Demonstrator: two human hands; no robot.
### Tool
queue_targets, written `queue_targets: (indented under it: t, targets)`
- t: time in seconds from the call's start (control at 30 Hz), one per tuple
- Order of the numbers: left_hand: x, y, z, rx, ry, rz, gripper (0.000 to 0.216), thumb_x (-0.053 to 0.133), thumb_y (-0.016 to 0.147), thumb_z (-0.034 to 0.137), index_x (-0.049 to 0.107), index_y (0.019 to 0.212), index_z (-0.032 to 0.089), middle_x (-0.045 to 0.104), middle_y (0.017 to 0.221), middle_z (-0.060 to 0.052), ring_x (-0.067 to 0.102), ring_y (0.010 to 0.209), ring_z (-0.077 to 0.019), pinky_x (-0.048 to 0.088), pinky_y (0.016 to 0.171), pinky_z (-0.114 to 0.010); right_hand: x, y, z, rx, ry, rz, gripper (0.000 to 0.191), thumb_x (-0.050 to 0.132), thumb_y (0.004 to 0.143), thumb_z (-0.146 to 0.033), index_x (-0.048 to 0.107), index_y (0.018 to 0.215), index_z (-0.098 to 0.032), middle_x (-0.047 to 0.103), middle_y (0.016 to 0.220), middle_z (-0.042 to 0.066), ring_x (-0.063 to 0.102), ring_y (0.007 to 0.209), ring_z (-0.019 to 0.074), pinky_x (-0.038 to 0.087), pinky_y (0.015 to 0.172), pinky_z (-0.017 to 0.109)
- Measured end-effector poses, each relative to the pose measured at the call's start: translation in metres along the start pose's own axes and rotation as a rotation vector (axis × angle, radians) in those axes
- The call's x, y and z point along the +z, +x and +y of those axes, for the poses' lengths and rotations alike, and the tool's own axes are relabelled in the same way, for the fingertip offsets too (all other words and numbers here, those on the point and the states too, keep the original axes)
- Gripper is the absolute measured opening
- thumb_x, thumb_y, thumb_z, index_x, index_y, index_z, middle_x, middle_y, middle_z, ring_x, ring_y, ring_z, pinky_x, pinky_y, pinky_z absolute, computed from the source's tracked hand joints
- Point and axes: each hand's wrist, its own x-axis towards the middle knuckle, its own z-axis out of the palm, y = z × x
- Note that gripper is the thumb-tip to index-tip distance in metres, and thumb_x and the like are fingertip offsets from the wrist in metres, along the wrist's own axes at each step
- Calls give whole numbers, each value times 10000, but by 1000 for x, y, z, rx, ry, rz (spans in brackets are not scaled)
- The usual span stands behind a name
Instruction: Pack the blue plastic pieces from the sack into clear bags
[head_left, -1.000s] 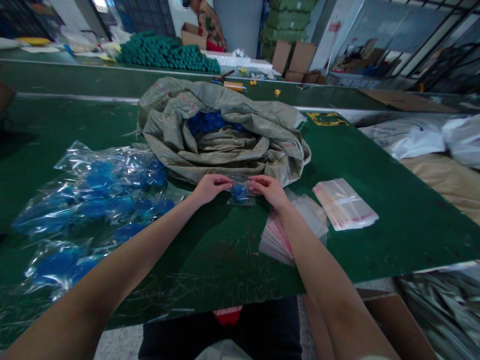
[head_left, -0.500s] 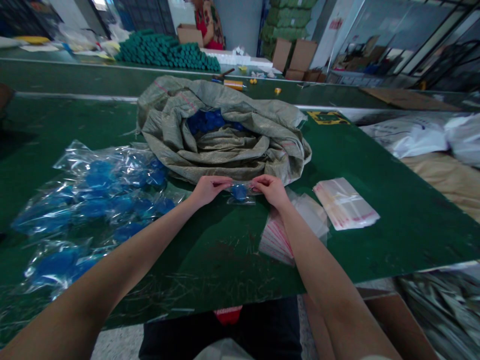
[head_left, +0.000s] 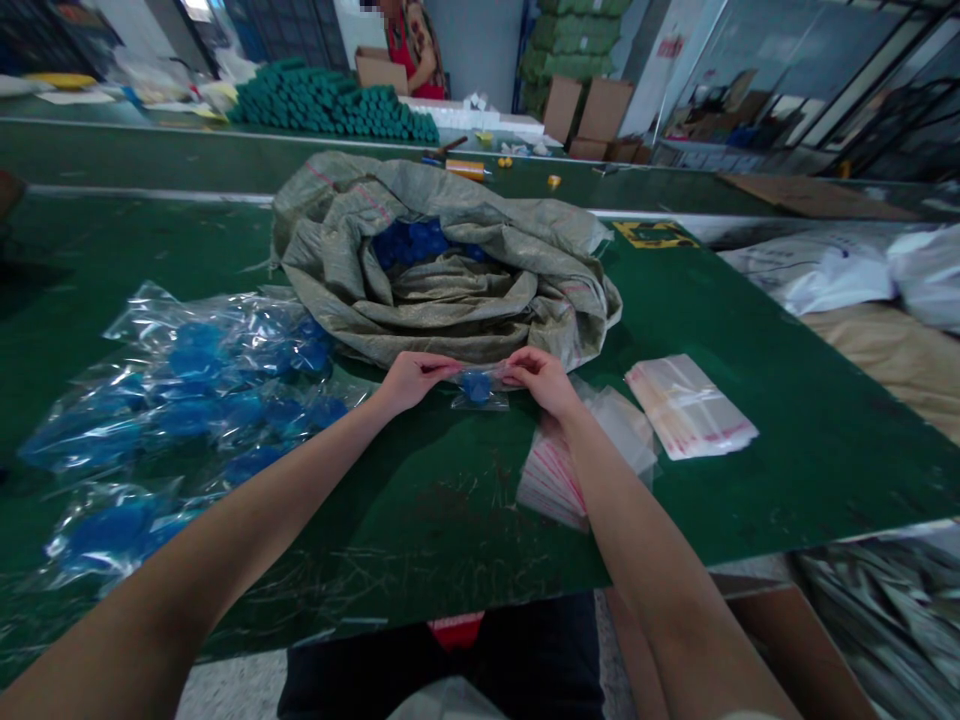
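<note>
A small clear plastic bag [head_left: 480, 400] with a round blue item inside lies between my hands, just in front of the sack. My left hand [head_left: 415, 381] pinches its left top edge between thumb and fingers. At the right top edge, my right hand [head_left: 543, 379] is closed in a similar pinch. The grey-green woven sack [head_left: 450, 330] has rolled-down sides, and blue items [head_left: 420, 243] show in its opening. Beneath my right forearm is a fanned stack of empty clear bags [head_left: 555, 475] with pink-striped edges. Filled bags with blue contents [head_left: 195, 400] are heaped on the left.
A banded stack of clear bags [head_left: 690, 408] lies on the green table [head_left: 442, 520] at right. Behind are a heap of green rolls [head_left: 322, 105], an orange-labelled tube [head_left: 466, 170] and a person [head_left: 420, 50]. White sacks [head_left: 817, 270] flank the right edge.
Both hands keep their pinch on the small bag, almost unmoved. The view has shifted very slightly, and the person in the background has changed posture a little.
</note>
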Motion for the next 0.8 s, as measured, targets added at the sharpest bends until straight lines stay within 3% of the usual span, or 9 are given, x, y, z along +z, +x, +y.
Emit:
queue_targets:
  t: [0.27, 0.6, 0.8]
  targets:
    - [-5, -6, -5, -1, -17, -47, 249, 700, 790, 343, 786, 977, 202, 765, 1030, -40, 715, 975, -213, 529, 989, -361, 0, -3, -8, -57, -161, -30, 75, 689, 725, -229, 651, 786, -210, 726, 932, 14, 681, 855, 155, 577, 811, 312]
    - [-7, -6, -6, 55, -14, -57, 211, 691, 786, 337, 796, 919, 211, 768, 1000, -37, 724, 960, -213, 541, 981, -354, -2, -3, -5, -94, -188, -65, 52, 672, 754, -245, 655, 793, -215, 725, 944, 24, 675, 894, 165, 556, 834, 314]
    - [-8, -8, -4, 203, 29, -100, 193, 640, 834, 317, 795, 915, 235, 762, 1039, -39, 721, 979, -202, 549, 966, -340, -5, -2, -3, -132, -264, -75, 49, 648, 783, -258, 660, 812, -220, 719, 941, 23, 674, 860, 164, 554, 823, 320]
